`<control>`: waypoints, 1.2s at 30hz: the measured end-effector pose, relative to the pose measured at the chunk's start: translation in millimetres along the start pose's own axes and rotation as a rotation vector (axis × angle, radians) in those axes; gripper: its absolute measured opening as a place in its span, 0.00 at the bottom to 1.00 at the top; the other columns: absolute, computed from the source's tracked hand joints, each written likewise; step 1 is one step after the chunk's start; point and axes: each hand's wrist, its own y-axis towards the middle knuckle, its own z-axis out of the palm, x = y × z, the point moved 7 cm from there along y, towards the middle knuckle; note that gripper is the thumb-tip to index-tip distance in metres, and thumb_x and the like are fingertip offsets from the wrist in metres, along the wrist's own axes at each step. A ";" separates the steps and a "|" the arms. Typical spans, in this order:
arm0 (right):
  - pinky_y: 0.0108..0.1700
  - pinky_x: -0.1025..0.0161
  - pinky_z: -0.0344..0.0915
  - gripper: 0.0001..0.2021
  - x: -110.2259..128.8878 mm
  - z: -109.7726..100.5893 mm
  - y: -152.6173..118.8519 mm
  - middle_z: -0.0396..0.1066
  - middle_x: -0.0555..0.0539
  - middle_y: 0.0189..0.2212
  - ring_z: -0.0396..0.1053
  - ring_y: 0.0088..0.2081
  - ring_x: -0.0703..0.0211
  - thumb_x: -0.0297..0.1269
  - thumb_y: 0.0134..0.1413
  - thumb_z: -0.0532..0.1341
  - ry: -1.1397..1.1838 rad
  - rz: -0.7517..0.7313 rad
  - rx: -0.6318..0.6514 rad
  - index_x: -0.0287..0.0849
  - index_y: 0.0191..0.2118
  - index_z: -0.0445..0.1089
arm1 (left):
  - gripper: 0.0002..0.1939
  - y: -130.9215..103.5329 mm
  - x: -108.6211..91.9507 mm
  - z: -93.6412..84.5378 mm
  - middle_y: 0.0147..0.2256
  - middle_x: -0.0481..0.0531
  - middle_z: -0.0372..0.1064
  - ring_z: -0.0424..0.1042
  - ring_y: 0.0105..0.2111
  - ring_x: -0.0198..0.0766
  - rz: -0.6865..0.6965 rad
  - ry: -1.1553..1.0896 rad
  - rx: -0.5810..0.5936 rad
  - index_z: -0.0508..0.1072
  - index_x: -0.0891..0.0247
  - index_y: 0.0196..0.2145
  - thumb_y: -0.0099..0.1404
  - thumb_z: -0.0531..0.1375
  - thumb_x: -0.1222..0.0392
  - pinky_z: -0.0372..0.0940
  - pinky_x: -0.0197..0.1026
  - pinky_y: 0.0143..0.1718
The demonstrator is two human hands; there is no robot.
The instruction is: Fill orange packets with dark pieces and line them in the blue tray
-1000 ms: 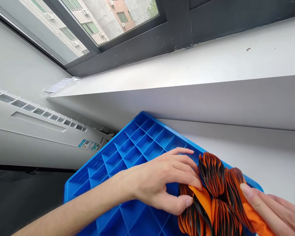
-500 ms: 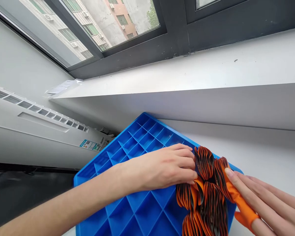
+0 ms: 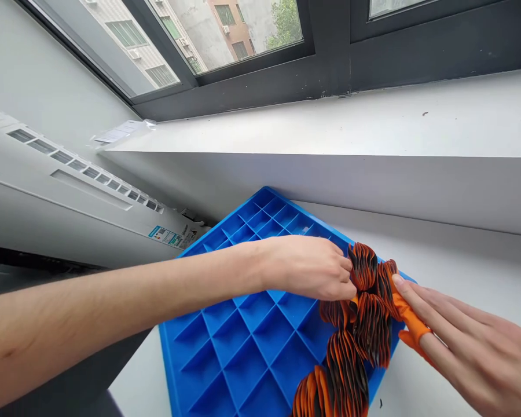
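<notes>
A blue tray (image 3: 260,324) divided into square compartments lies on a white surface, with stacks of thin orange-and-black pieces (image 3: 347,365) standing on edge along its right side. My left hand (image 3: 316,269) reaches over the tray, its fingers curled closed at the upper stacks; an orange bit shows at the fingertips, and the rest is hidden by the hand. My right hand (image 3: 455,330) is at the tray's right edge, its thumb and fingers closed on an orange piece (image 3: 410,315) that lies against the end of the stacks.
Behind the tray runs a white window ledge (image 3: 308,136) below a dark window frame. A white air conditioner (image 3: 78,185) stands at the left. A clear plastic bag with paper (image 3: 121,132) lies on the ledge's left end.
The view has shifted, showing more of the tray's near side and its stacks. My left hand's fingers have curled in more. My right hand still holds the orange piece.
</notes>
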 end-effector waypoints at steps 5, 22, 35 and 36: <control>0.56 0.49 0.71 0.21 3.5 3.1 -4.5 0.69 0.31 0.57 0.51 0.68 0.40 0.23 0.52 0.50 -0.044 -0.023 0.040 0.32 0.49 0.72 | 0.08 4.2 16.9 11.3 0.31 0.50 0.76 0.73 0.32 0.39 -0.071 -0.034 0.104 0.73 0.59 0.32 0.66 0.63 0.71 0.61 0.42 0.29; 0.53 0.49 0.74 0.14 10.5 5.2 -8.1 0.69 0.26 0.54 0.67 0.58 0.39 0.21 0.47 0.55 -0.245 -0.129 0.235 0.31 0.40 0.73 | 0.08 0.8 4.8 0.1 0.45 0.52 0.78 0.76 0.45 0.38 -0.286 -0.251 -0.012 0.77 0.58 0.46 0.72 0.60 0.63 0.68 0.36 0.44; 0.53 0.51 0.73 0.11 8.5 6.9 -9.9 0.67 0.26 0.56 0.67 0.59 0.41 0.22 0.49 0.58 -0.181 -0.049 0.211 0.33 0.40 0.72 | 0.13 -17.6 -12.3 -10.5 0.45 0.57 0.79 0.77 0.47 0.37 -0.251 -0.039 -0.204 0.77 0.63 0.44 0.75 0.52 0.64 0.71 0.34 0.44; 0.52 0.51 0.74 0.11 7.7 7.2 -10.5 0.67 0.26 0.56 0.67 0.59 0.41 0.22 0.49 0.58 -0.168 -0.038 0.208 0.33 0.39 0.72 | 0.13 -19.6 -13.1 -8.7 0.47 0.57 0.79 0.76 0.49 0.38 -0.242 -0.040 -0.206 0.77 0.63 0.46 0.74 0.53 0.65 0.72 0.36 0.46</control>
